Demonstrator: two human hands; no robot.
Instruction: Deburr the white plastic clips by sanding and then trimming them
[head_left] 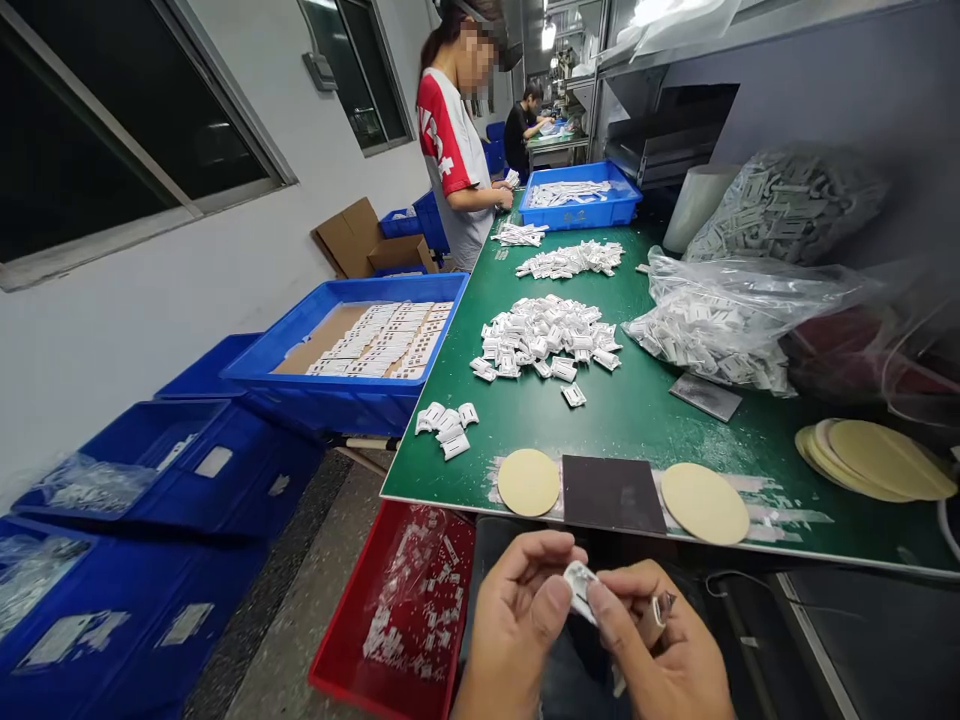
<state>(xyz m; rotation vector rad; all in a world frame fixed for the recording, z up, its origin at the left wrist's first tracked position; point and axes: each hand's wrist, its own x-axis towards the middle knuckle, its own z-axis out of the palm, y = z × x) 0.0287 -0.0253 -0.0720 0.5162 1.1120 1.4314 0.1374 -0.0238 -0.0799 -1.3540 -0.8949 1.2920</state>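
Note:
Below the front edge of the green table, my left hand [521,610] pinches a small white plastic part [579,592] between thumb and fingers. My right hand [652,640] grips the same part from the other side with its thumb. Tucked in the right hand's curled fingers is a small tool [654,618] with a pale body and a dark, pointed end; its exact kind I cannot make out. Similar white parts lie in a large heap [547,335] on the table, with a smaller group [448,428] at the left edge.
Round yellow discs [529,482] flank a dark square pad [613,493] along the front edge of the table [637,420]. A red bin [352,630] with scraps sits below left. Blue crates [345,395] stand left. Bags of parts [712,330] lie right. A co-worker [457,150] stands beyond.

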